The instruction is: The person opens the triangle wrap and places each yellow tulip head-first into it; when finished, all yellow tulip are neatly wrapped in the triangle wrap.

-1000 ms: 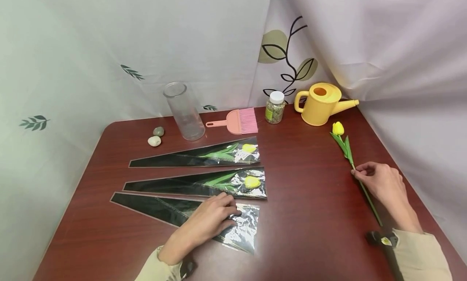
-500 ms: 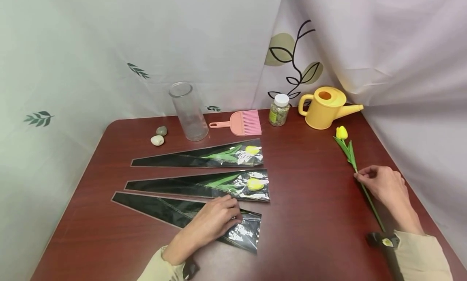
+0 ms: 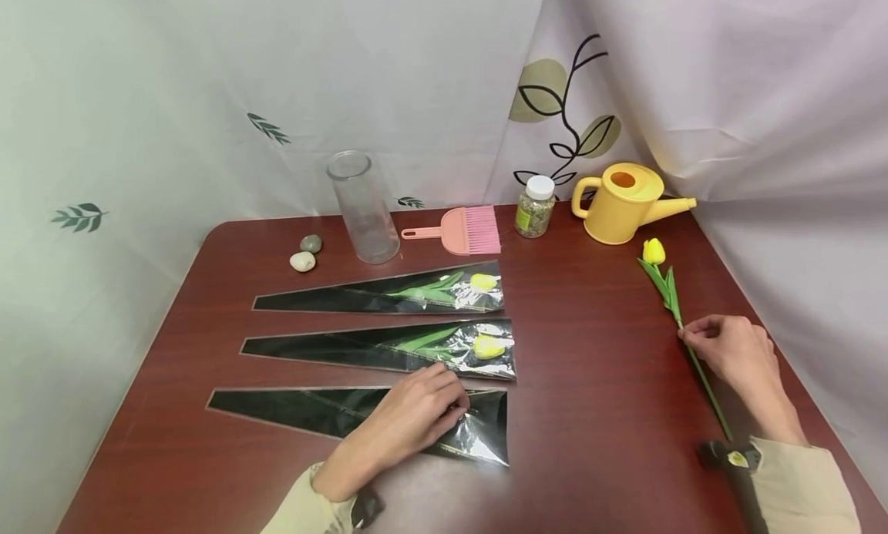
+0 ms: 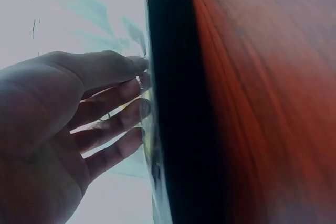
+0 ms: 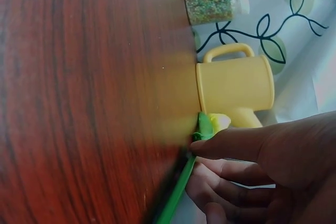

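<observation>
My left hand (image 3: 444,401) lies flat on the wide end of an empty black and clear flower sleeve (image 3: 312,407) near the table's front; in the left wrist view its straight fingers (image 4: 123,106) touch the sleeve (image 4: 178,129). My right hand (image 3: 688,335) pinches the green stem of a loose yellow tulip (image 3: 653,251) lying on the right side of the table. The right wrist view shows thumb and fingers (image 5: 231,148) closed around that stem (image 5: 178,192). Two more sleeves (image 3: 416,291) (image 3: 416,343), each holding a yellow tulip, lie beyond the empty one.
Along the back of the red-brown table (image 3: 590,380) stand a clear glass cylinder (image 3: 362,206), a pink brush (image 3: 465,230), a small jar (image 3: 535,206) and a yellow watering can (image 3: 620,203). Two stones (image 3: 302,261) sit back left. Curtains close in behind and to the right.
My left hand has swung the empty sleeve so that it lies almost parallel to the other two. The right hand stays on the tulip stem.
</observation>
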{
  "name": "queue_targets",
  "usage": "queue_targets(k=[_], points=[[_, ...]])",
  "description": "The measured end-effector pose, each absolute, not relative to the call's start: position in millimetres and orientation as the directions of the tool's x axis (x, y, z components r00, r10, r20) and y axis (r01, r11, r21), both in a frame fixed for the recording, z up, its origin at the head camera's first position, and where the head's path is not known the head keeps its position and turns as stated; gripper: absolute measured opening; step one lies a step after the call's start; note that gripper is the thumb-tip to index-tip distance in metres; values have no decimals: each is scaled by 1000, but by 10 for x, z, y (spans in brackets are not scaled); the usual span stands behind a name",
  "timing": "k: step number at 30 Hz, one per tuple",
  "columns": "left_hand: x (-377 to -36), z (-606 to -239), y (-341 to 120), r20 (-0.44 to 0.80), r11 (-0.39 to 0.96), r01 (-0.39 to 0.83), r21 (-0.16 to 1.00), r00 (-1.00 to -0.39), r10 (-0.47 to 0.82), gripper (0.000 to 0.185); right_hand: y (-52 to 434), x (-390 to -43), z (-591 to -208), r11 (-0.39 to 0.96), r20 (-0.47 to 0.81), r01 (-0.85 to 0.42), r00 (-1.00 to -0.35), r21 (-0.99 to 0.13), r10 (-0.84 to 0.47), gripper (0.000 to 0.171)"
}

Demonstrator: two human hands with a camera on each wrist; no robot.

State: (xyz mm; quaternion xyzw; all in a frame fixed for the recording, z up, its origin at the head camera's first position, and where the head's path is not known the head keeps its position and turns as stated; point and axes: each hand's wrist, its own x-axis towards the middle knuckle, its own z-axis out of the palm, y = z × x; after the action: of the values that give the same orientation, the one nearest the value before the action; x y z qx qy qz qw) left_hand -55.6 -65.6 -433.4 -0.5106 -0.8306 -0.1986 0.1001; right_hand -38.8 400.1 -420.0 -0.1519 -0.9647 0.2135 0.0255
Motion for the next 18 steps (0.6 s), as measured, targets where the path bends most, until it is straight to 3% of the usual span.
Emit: queue_targets(k=[7, 11, 15, 18], points=[[-578, -4321, -604, 364, 388, 880, 275, -468, 805, 10, 4014, -348, -4191, 858, -13, 263, -958, -441, 287, 21], [-596, -4309, -562, 365, 384, 880, 280, -468, 805, 10, 3984, -269, -4137, 822, -32, 273, -954, -500, 297, 28], [-601, -4304, -540, 365, 381, 881, 282, -465, 807, 8, 3959, -179, -4098, 702, -95, 293, -947, -649, 307, 35], [-599, -4308, -526, 360, 376, 885, 274, -458, 813, 7, 3926, -140, -4103, 504, -152, 284, -946, -816, 287, 26]])
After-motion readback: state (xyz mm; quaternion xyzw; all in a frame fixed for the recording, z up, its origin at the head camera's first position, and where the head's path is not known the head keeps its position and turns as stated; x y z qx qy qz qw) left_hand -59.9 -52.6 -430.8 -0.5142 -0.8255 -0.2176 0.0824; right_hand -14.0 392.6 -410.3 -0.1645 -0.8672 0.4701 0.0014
